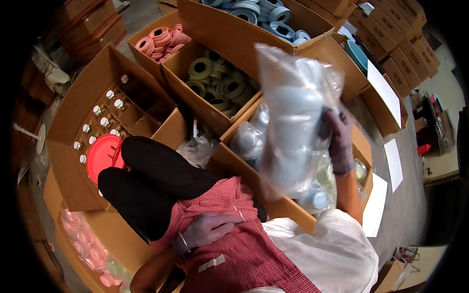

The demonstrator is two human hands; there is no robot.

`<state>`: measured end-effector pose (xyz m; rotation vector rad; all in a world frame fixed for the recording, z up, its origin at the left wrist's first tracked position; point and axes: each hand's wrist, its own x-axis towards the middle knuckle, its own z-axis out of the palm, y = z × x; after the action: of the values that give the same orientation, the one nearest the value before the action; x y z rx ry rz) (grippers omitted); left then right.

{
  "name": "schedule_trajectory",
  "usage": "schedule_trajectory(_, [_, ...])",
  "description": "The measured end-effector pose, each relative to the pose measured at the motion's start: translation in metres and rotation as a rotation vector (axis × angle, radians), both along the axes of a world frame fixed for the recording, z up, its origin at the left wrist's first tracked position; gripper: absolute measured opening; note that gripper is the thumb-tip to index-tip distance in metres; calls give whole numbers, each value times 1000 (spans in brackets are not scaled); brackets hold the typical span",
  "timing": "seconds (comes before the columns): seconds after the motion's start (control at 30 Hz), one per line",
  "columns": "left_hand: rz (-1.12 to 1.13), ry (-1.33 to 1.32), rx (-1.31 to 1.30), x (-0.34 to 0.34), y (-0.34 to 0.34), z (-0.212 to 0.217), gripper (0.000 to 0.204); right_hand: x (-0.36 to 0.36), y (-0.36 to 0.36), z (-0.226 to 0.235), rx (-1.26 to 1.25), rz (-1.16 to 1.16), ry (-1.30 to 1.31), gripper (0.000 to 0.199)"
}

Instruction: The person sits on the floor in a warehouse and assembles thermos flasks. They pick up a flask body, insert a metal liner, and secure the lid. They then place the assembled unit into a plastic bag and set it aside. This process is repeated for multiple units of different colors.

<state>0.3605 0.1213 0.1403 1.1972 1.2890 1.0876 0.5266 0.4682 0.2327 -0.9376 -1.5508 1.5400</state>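
From my remote station I read the following. The right grip (340, 141) is closed on the right side of a clear bag (293, 117); the bag hangs upright, with pale blue contents, slightly blurred. It is in front of, and partly hides, a carton (296, 213) of other bagged parts (318, 200). I cannot tell whether the bag touches that carton.

The left grip (211, 229) rests on the red checked cloth (249, 261) over the lap, fingers bent slightly. I cannot tell whether anything is under those fingers.

Surroundings, relative to the bag: green rings (200, 68) in a carton to its upper left; pink rings (159, 35) beyond them; blue rings (246, 6) in a long carton behind. At far left, a divided carton (68, 178) holds white-capped bottles (118, 103). A red disc (101, 158) lies at the knees, covering part of that carton.
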Motion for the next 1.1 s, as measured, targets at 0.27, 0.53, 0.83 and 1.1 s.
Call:
schedule_trajectory(0.27, [275,10,-49,-34,28,13,21,35,172,-219,351,-217,-148,33])
schedule_trajectory(0.53, [295,120,-76,-59,6,-13,23,122,192,-298,-72,87,-1244,34])
schedule_trajectory(0.83, [341,53,-152,-83,24,-6,23,-86,209,-176,805,271,-1044,59])
schedule_trajectory(1.1, [335,152,70,-90,61,-5,20,-75,200,-203,620,190,-1219,80])
